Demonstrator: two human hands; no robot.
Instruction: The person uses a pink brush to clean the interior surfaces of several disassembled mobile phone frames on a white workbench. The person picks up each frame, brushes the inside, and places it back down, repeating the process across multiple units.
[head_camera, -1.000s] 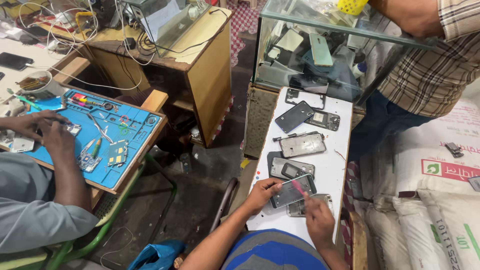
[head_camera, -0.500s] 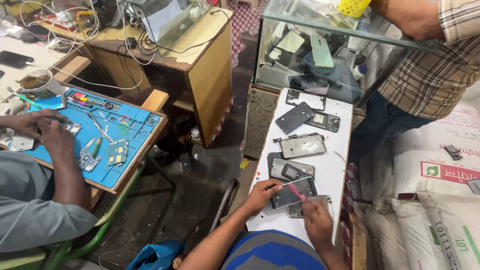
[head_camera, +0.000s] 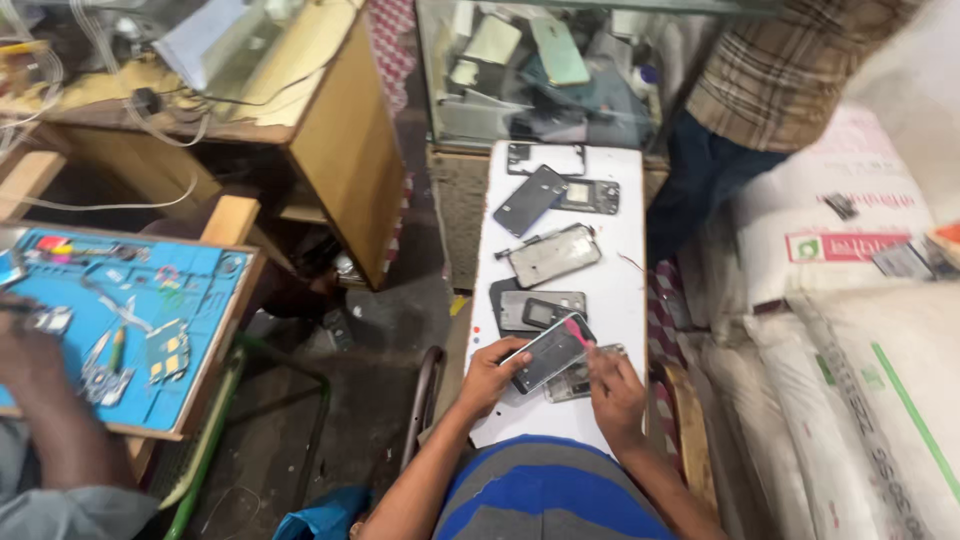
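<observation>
My left hand (head_camera: 490, 375) grips a dark phone (head_camera: 548, 352) by its left edge and holds it tilted above a narrow white tabletop (head_camera: 620, 300). My right hand (head_camera: 615, 392) is at the phone's right side, its fingertips on a small pink pick (head_camera: 578, 329) set against the phone's top edge. Under the phone lies an open phone frame (head_camera: 575, 383). Just beyond it rests another opened phone with its camera part showing (head_camera: 540, 310).
Several more phone shells and backs lie further up the white top (head_camera: 553, 255). A glass case of phones (head_camera: 540, 70) stands behind it. A person in a checked shirt (head_camera: 790, 70) stands at right by white sacks (head_camera: 880, 380). At left, another person's hand (head_camera: 35, 360) works on a blue mat (head_camera: 190, 300).
The view has swung a little to the right and downward. My hands stay on the phone, which has shifted slightly towards the left with the pick still at its edge.
</observation>
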